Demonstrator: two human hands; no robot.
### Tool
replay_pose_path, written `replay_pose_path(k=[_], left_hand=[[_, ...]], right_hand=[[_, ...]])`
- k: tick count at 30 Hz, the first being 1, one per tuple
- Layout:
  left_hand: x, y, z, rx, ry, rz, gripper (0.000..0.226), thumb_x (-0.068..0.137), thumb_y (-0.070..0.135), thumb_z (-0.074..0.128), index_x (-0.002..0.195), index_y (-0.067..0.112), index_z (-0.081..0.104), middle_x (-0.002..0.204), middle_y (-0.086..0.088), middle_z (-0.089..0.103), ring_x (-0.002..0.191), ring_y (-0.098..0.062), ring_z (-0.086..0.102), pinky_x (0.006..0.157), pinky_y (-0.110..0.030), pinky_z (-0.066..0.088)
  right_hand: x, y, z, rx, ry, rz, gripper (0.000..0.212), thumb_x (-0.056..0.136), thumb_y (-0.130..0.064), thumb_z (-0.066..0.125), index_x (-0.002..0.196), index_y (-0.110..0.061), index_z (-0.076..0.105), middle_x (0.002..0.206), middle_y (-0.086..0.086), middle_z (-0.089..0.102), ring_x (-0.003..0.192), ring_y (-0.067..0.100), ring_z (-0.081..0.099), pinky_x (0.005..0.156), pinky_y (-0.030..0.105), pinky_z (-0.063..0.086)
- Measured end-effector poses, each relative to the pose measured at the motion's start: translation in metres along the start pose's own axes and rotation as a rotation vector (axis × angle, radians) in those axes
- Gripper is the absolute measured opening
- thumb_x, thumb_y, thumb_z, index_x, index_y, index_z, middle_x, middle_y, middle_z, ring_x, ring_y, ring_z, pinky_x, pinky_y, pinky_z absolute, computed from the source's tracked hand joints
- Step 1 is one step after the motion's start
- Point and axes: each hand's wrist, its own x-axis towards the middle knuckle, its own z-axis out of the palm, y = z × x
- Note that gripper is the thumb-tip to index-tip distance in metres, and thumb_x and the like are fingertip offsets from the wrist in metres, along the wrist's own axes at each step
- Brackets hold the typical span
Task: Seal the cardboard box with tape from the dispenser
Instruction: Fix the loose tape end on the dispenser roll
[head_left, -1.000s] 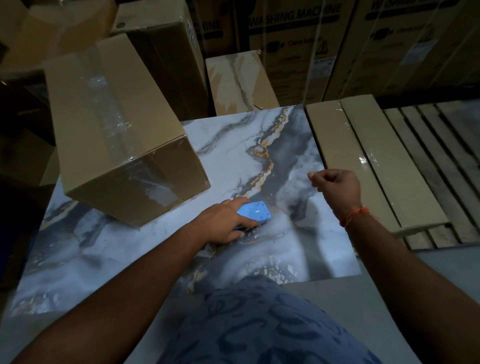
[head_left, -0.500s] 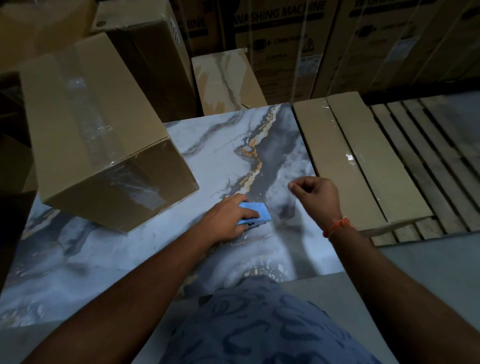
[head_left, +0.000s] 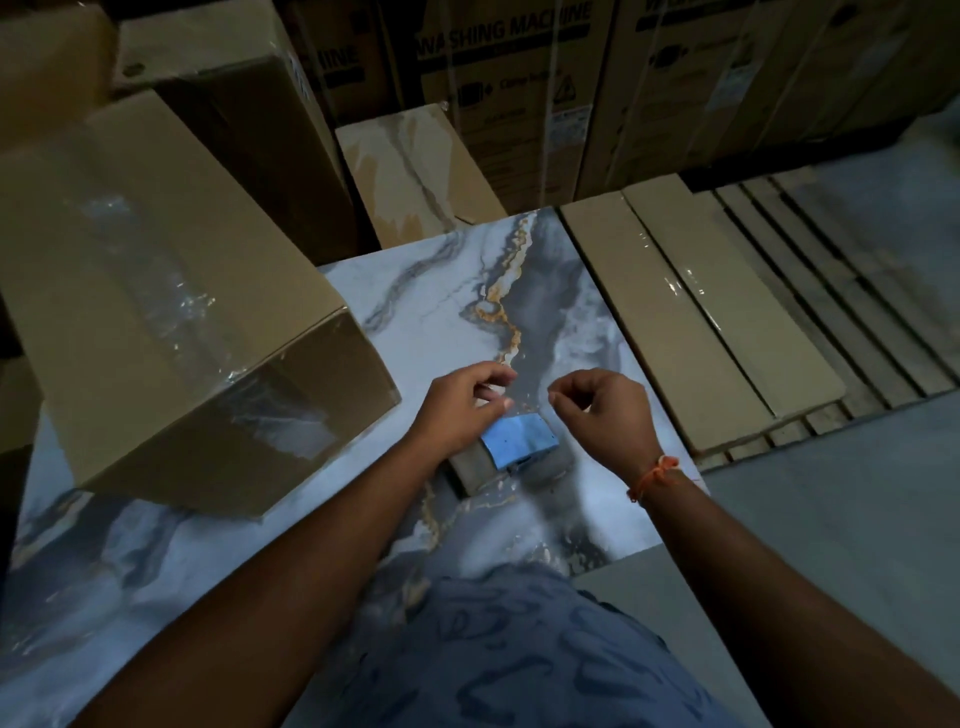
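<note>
Hands meet over the marbled tabletop (head_left: 519, 291), close together and just above the blue dispenser (head_left: 519, 442). The left hand (head_left: 457, 410) is curled, thumb and forefinger pressed together at their tips; whether any tape lies between them cannot be told in the dim light. The right hand (head_left: 605, 410) is likewise curled with its fingertips drawn together, and what it pinches, if anything, cannot be told. A small gap separates the two hands.

The dispenser rests on the tabletop near the front edge, partly under the left hand, its lower end blurred and dark.

The box (head_left: 171, 312) sits on the left part of the tabletop, well apart from the hands, lying tilted with one corner toward the dispenser. Shiny clear tape runs along its upper face and down the near end face.

An orange thread (head_left: 655, 474) circles the right wrist. Flat cardboard packs (head_left: 696, 312) lie to the right of the tabletop, and large printed cartons (head_left: 519, 78) stand behind.
</note>
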Motion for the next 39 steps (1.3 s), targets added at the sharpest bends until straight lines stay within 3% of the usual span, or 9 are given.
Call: replay_pose_path(k=[3,6,14,19,23,26,29,32,39], left_hand=[[0.006,-0.004,-0.003,-0.073,-0.091,0.053,0.037,0.086,0.010,0.074,0.116,0.031,0.072,0.117,0.008,0.074,0.095,-0.020,0.071,0.091,-0.030,0.058],[0.009,-0.010,-0.004,-0.100,-0.196,0.077,0.039,0.087,0.009,0.074,0.120,0.028,0.071,0.120,0.007,0.073,0.091,-0.011,0.068,0.083,-0.020,0.055],[0.017,-0.021,-0.010,-0.075,-0.278,0.144,0.019,0.090,0.015,0.073,0.108,0.022,0.076,0.103,0.014,0.075,0.086,0.000,0.066,0.074,-0.009,0.047],[0.025,-0.026,-0.014,-0.092,-0.283,0.153,0.010,0.085,0.026,0.073,0.094,0.023,0.078,0.097,0.008,0.079,0.095,-0.014,0.072,0.088,-0.039,0.057],[0.029,-0.028,-0.010,-0.109,-0.303,0.151,0.009,0.086,0.029,0.072,0.092,0.024,0.077,0.091,0.011,0.077,0.090,-0.011,0.070,0.087,-0.037,0.055],[0.031,-0.027,-0.008,-0.130,-0.318,0.145,0.002,0.090,0.025,0.072,0.090,0.025,0.074,0.073,0.024,0.069,0.071,0.004,0.061,0.070,-0.021,0.048],[0.033,-0.026,-0.006,-0.130,-0.358,0.130,0.004,0.097,0.016,0.068,0.094,0.016,0.071,0.062,0.027,0.063,0.057,0.010,0.053,0.057,-0.008,0.039],[0.036,-0.026,-0.008,-0.141,-0.386,0.106,0.005,0.096,0.018,0.068,0.094,0.019,0.072,0.075,0.020,0.069,0.066,0.007,0.058,0.066,-0.012,0.044],[0.040,-0.026,-0.012,-0.095,-0.412,0.076,0.006,0.089,0.032,0.068,0.086,0.030,0.073,0.089,0.007,0.074,0.082,-0.007,0.063,0.081,-0.033,0.054]], right_hand=[[-0.006,-0.007,0.007,-0.054,0.021,0.002,0.008,0.085,-0.020,0.072,0.088,-0.018,0.079,0.083,-0.001,0.077,0.071,0.010,0.067,0.068,0.015,0.047],[-0.015,-0.013,0.015,-0.094,0.034,-0.013,0.009,0.084,-0.018,0.072,0.089,-0.018,0.078,0.084,0.003,0.075,0.074,0.016,0.069,0.074,0.028,0.053],[-0.033,-0.031,0.034,-0.075,0.081,0.025,0.011,0.085,-0.016,0.071,0.093,-0.016,0.078,0.086,0.004,0.073,0.076,0.018,0.067,0.073,0.029,0.052],[-0.035,-0.037,0.039,-0.102,0.107,0.029,0.013,0.086,-0.016,0.070,0.097,-0.015,0.077,0.087,0.005,0.072,0.078,0.020,0.066,0.075,0.034,0.054],[-0.041,-0.032,0.047,-0.132,0.228,0.129,0.042,0.082,-0.025,0.074,0.122,-0.016,0.065,0.090,0.001,0.066,0.084,0.018,0.060,0.079,0.032,0.050],[-0.052,-0.030,0.051,0.012,0.348,0.332,0.049,0.079,-0.029,0.077,0.124,-0.022,0.058,0.090,-0.002,0.063,0.080,0.014,0.059,0.069,0.018,0.042],[-0.062,-0.028,0.060,0.332,0.319,0.526,0.036,0.081,-0.030,0.078,0.113,-0.025,0.062,0.077,0.000,0.067,0.069,0.013,0.064,0.068,0.029,0.052],[-0.066,-0.027,0.068,0.623,0.329,0.588,0.020,0.085,-0.032,0.076,0.101,-0.022,0.070,0.081,0.013,0.074,0.072,0.020,0.068,0.067,0.038,0.055],[-0.064,-0.038,0.073,0.905,0.445,0.658,0.016,0.088,-0.021,0.074,0.097,-0.008,0.072,0.081,0.013,0.074,0.072,0.018,0.070,0.058,0.022,0.051]])
